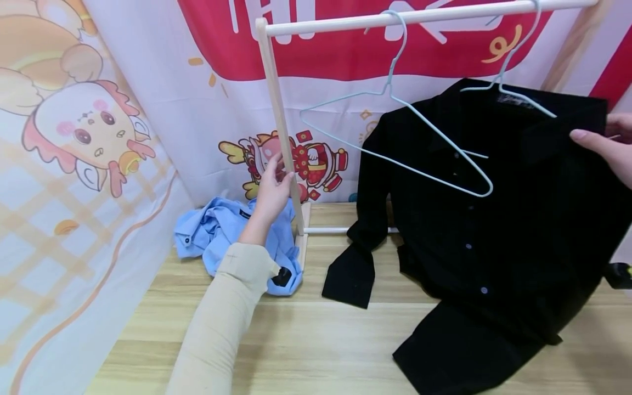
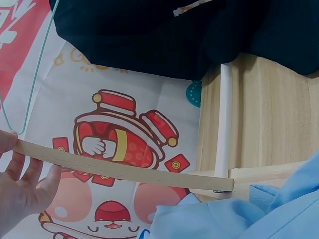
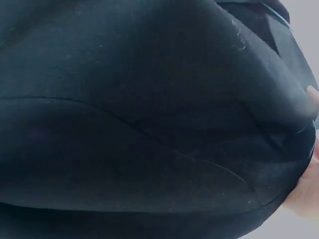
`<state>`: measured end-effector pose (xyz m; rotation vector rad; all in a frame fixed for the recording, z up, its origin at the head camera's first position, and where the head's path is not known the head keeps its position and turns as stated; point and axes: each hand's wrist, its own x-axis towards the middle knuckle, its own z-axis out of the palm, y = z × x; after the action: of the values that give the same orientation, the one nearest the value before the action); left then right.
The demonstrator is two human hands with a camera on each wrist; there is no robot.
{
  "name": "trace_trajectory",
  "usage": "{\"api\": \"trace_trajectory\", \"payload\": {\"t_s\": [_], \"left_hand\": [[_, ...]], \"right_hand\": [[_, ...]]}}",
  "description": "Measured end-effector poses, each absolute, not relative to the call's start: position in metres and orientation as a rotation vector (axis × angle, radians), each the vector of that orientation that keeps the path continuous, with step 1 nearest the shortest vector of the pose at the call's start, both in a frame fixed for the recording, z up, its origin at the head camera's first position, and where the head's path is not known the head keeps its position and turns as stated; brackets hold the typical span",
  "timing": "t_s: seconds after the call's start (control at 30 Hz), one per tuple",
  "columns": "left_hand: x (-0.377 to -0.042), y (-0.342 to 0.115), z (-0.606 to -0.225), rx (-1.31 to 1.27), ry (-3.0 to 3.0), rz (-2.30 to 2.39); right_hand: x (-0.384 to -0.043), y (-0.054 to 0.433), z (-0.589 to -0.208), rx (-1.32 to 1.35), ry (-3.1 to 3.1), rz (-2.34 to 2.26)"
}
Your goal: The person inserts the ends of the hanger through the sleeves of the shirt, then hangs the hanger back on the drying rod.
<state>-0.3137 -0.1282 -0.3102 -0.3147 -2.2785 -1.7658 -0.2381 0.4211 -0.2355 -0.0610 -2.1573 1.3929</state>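
Observation:
My left hand [image 1: 270, 192] holds the left wooden upright [image 1: 280, 109] of a small clothes rack, thumb on one side and fingers on the other; the left wrist view shows this same upright [image 2: 109, 172] running past the fingers. At the right edge of the head view, my right hand [image 1: 612, 147] pinches the shoulder of a black button-up shirt [image 1: 523, 219]. A pale blue-green hanger [image 1: 503, 82] goes into the shirt's neck and hooks over the top rail. In the right wrist view, black cloth [image 3: 149, 129] fills most of the picture, hiding much of the hand.
A bare second hanger [image 1: 395, 159] hangs in front of the shirt's left side. Beside the rack's foot lies a crumpled light blue shirt [image 1: 222, 230] on the wood-grain table [image 1: 316, 340]. Printed cloth [image 1: 197, 137] stands behind, and a white lower bar [image 1: 326, 231] joins the rack's base.

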Motion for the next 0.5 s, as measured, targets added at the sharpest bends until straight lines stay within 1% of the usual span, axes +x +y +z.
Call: {"api": "trace_trajectory", "payload": {"t_s": [0.1, 0.27, 0.37, 0.5], "left_hand": [[-0.314, -0.128, -0.311, -0.312, -2.279, -1.769], [-0.314, -0.128, -0.312, -0.319, -2.266, -1.773], [-0.314, -0.129, -0.312, -0.330, -2.244, -1.779], [-0.315, -0.130, -0.313, -0.332, -2.217, -1.791]], "right_hand": [[-0.252, 0.437, -0.249, -0.082, -2.139, 1.313], [-0.268, 0.457, -0.267, -0.123, -2.188, 1.047], [-0.267, 0.451, -0.266, -0.082, -2.178, 0.950], [-0.252, 0.424, -0.252, -0.031, -2.165, 0.866]]}}
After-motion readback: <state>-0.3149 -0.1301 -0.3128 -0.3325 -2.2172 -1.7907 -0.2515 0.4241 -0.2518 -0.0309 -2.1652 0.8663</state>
